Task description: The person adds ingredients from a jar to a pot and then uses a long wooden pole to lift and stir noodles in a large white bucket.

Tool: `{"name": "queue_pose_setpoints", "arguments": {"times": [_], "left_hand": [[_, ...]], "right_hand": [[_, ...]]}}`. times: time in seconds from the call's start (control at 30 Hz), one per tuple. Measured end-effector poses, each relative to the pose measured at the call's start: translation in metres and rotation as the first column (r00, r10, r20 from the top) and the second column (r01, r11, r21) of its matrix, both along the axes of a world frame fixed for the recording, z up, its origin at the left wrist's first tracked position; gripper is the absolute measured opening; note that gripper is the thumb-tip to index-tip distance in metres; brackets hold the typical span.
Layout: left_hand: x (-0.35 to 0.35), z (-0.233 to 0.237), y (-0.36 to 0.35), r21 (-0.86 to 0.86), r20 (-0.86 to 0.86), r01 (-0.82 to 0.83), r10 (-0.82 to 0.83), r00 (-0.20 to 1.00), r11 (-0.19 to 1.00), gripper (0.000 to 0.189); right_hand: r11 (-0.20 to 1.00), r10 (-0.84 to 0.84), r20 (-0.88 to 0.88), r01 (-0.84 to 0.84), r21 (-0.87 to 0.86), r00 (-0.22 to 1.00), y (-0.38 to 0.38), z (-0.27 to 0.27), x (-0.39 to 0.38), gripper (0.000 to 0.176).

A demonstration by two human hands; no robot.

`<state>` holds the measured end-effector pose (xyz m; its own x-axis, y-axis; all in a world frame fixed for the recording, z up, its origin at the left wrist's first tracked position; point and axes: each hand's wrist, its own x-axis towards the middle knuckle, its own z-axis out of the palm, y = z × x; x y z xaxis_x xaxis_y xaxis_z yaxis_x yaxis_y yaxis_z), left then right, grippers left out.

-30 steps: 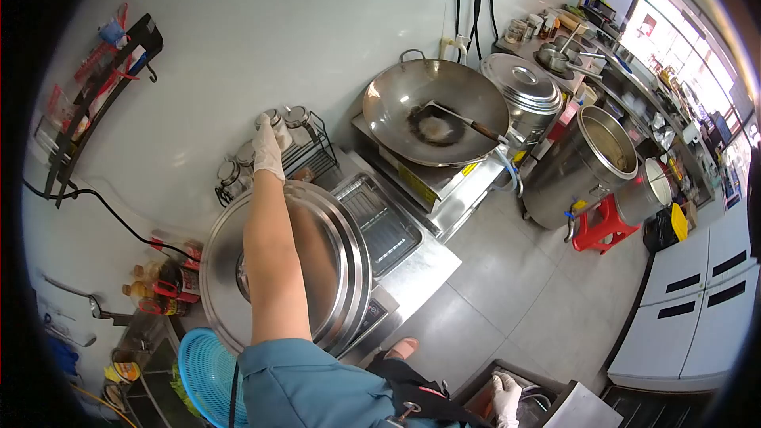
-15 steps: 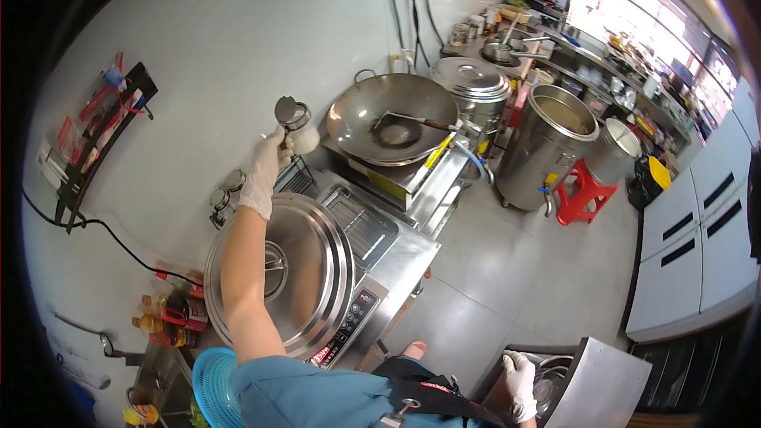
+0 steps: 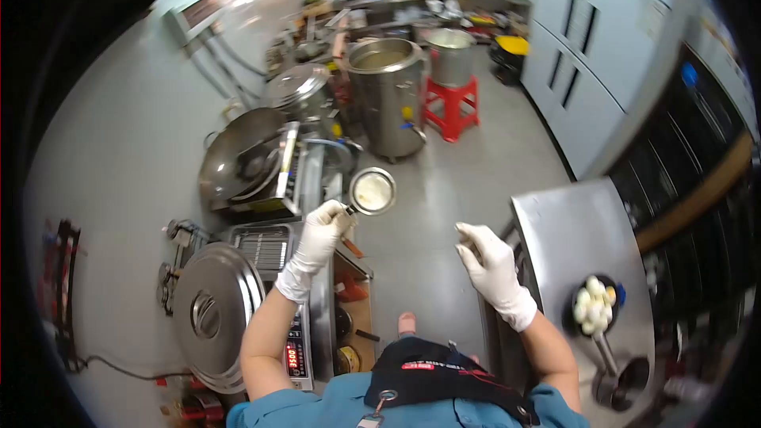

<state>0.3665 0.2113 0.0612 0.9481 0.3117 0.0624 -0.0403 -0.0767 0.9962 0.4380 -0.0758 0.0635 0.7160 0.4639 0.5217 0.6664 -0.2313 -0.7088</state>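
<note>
My gloved left hand is closed on a glass jar with a metal rim. White contents show through the jar's round opening, which faces the camera. To the right, my gloved right hand is raised over the floor with its fingers bent and apart, holding nothing. Left of my left arm is a large pot with a round steel lid, beside an induction cooker's panel with lit red digits.
A wok sits back left. Tall steel pots and a red stool stand ahead. On the right, a steel table bears a ladle of peeled eggs. White cabinets line the back right.
The view has turned right. My left hand has brought the jar from beside the wall out over the floor. My right hand has risen from the open steel drawer or container.
</note>
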Motion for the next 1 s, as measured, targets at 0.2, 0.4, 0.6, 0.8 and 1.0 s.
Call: {"name": "queue_pose_setpoints", "arguments": {"times": [0.2,0.4,0.6,0.8,1.0], "left_hand": [[0.005,-0.057,-0.179,-0.063,0.027,0.275,-0.274,0.961,0.959,0.01],[-0.007,-0.08,-0.298,-0.082,0.04,0.451,-0.449,0.893,0.889,0.009],[-0.002,-0.074,-0.349,0.095,0.11,0.56,-0.568,0.816,0.823,0.007],[0.006,-0.058,-0.342,0.332,0.182,0.552,-0.626,0.759,0.765,0.007],[0.008,-0.045,-0.308,0.617,0.138,0.431,-0.629,0.765,0.659,0.014]], "right_hand": [[0.974,-0.196,-0.064,0.202,0.099,0.979,-0.117,-0.015,-0.035,0.021],[0.868,-0.48,-0.145,0.492,0.065,0.865,-0.236,-0.046,-0.079,0.011],[0.765,-0.598,-0.267,0.638,0.089,0.755,-0.295,-0.073,-0.11,0.008],[0.757,-0.596,-0.341,0.651,0.065,0.727,-0.296,-0.067,-0.115,0.01],[0.913,-0.404,-0.234,0.375,-0.16,0.884,-0.24,-0.037,-0.087,0.019]]}}
